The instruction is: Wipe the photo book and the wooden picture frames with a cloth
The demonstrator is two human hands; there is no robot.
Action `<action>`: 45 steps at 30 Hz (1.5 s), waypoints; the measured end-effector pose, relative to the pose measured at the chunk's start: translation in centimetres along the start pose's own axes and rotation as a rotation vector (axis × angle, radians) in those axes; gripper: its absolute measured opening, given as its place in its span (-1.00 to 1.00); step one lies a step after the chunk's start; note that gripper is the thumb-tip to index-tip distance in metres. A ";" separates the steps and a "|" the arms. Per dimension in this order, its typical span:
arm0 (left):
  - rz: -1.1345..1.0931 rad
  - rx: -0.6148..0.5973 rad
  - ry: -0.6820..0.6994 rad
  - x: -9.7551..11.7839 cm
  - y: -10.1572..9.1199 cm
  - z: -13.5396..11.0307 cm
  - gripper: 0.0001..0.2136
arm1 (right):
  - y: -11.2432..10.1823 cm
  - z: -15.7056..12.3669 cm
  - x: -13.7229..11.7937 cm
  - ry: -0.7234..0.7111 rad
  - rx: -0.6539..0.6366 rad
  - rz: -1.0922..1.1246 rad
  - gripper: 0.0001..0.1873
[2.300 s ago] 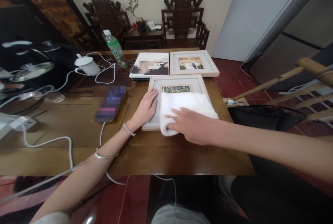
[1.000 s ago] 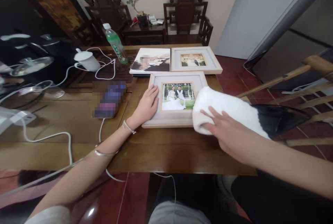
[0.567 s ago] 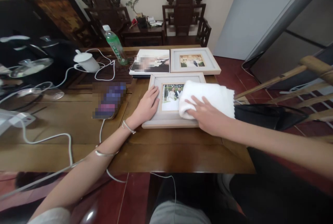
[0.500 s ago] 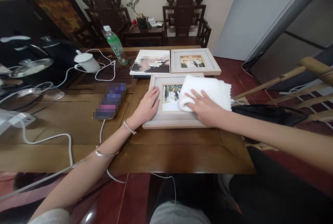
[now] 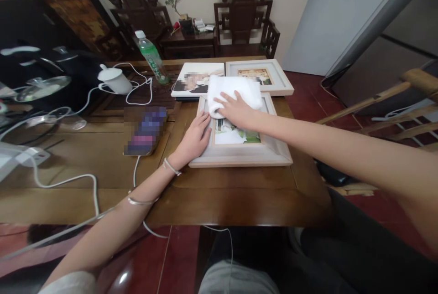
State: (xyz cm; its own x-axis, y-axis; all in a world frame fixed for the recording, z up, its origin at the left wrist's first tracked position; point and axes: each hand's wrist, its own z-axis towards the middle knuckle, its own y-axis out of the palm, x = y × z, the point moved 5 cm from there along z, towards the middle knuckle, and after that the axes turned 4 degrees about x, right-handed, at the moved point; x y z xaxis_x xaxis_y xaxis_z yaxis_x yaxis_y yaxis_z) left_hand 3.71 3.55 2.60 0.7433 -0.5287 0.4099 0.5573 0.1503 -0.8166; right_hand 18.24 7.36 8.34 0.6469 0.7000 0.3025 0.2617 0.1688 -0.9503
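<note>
A pale wooden picture frame with a wedding photo lies flat on the brown wooden table. My left hand lies flat with fingers stretched out on the frame's left border. My right hand presses a folded white towel onto the frame's far left corner, fingers spread on top of the cloth. The towel hides the frame's upper edge and my right arm crosses the photo's right side.
Beyond lie a second framed photo and an unframed print. To the left are a phone on a white cable, a white cup, a green bottle and cords. Carved chairs stand behind; a wooden rack is right.
My right hand has slid the towel from the frame's right side up and left to its far left corner. My left hand has stayed on the left border.
</note>
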 end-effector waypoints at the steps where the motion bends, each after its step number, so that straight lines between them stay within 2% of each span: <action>1: 0.002 0.001 -0.005 -0.1 0.1 0.0 -0.54 | 0.3 -0.4 0.6 0.008 -0.005 0.002 -0.36; 8: 0.003 0.000 -0.010 -0.4 0.3 -0.1 -0.54 | 2.4 -6.0 7.1 0.089 -0.004 0.053 -0.28; 11: 0.003 0.004 -0.010 -0.4 0.3 -0.1 -0.54 | 3.0 -8.5 9.6 0.169 -0.040 0.055 -0.35; 13: 0.005 0.006 -0.007 -0.3 0.3 -0.1 -0.54 | 3.1 -9.5 10.3 0.187 -0.039 0.048 -0.40; 16: 0.006 0.010 -0.009 -0.3 0.3 -0.1 -0.53 | 2.8 -9.6 9.6 0.139 -0.008 0.030 -0.37; 20: 0.014 0.009 -0.008 -0.3 0.1 -0.1 -0.53 | 2.1 -7.8 7.5 0.127 -0.013 0.016 -0.36; 28: -0.011 -0.013 0.007 -0.3 -0.1 -0.2 -0.53 | -1.3 0.0 0.8 0.090 0.086 0.058 -0.43; 31: -0.005 -0.015 -0.003 -0.3 0.0 -0.1 -0.53 | -2.0 2.2 -0.4 0.070 0.108 0.061 -0.49; 34: -0.001 -0.018 -0.002 -0.2 0.1 0.0 -0.53 | -1.9 2.8 -0.1 0.085 0.113 0.060 -0.52; 37: -0.012 -0.021 0.002 -0.1 0.2 0.0 -0.52 | -1.4 2.0 1.2 0.101 0.088 0.067 -0.47; 41: -0.015 -0.020 -0.008 -0.1 0.3 -0.1 -0.53 | -0.3 -0.5 3.5 0.113 0.031 0.040 -0.41; 45: -0.009 -0.006 -0.005 -0.2 0.3 -0.1 -0.54 | 1.3 -3.7 6.9 0.149 0.017 -0.013 -0.40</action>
State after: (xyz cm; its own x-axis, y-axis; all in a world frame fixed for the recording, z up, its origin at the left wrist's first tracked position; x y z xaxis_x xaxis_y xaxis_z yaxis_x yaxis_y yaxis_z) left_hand 3.68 3.56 2.27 0.7399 -0.5262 0.4191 0.5619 0.1407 -0.8152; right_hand 25.70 9.89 9.43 0.7430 0.5870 0.3214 0.2594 0.1901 -0.9469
